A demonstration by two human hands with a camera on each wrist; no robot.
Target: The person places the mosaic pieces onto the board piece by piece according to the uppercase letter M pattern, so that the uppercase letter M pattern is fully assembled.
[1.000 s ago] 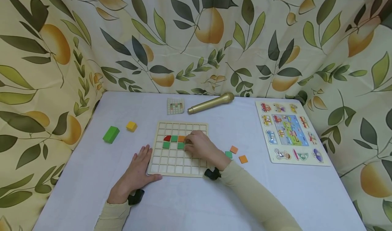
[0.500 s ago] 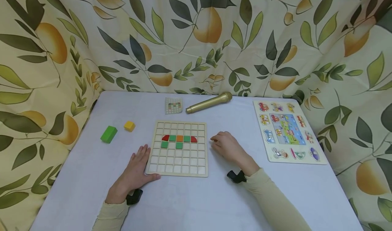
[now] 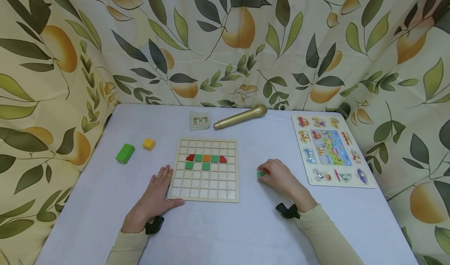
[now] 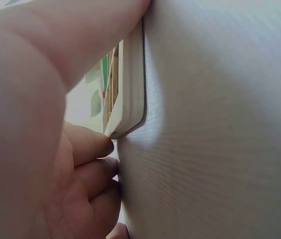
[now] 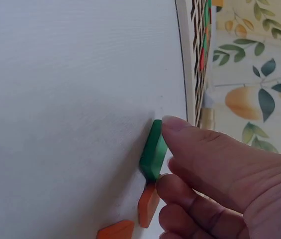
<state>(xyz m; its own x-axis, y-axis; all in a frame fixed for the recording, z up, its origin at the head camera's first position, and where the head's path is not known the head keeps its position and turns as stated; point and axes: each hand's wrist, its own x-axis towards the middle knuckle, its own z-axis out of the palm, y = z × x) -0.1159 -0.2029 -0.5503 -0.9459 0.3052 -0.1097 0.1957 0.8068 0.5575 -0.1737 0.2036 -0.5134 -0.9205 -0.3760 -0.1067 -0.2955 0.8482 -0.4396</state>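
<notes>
A wooden grid board (image 3: 202, 188) lies mid-table. One row holds a red rounded tile (image 3: 190, 158), green, orange (image 3: 206, 158) and green tiles, then another red rounded tile (image 3: 223, 159). Two green tiles (image 3: 189, 165) sit in the row below. My left hand (image 3: 154, 202) rests against the board's lower left corner, fingers stretched along its side, thumb at its front edge (image 4: 130, 99). Right of the board, my right hand (image 3: 279, 179) pinches a loose green tile (image 5: 153, 152) between thumb and fingers, low at the tabletop. Two orange tiles (image 5: 116, 230) lie beside it, hidden in the head view.
Beyond the board are a small pattern card (image 3: 199, 121) and a gold microphone (image 3: 240, 117). A green block (image 3: 125, 154) and a yellow cube (image 3: 149, 144) stand at left. A picture puzzle board (image 3: 330, 179) lies at right. Patterned curtains surround the table (image 3: 218, 233).
My right hand has left the board, uncovering a green tile and a red rounded tile at the row's right end. It has moved right to the loose green tile. The left hand has stayed put.
</notes>
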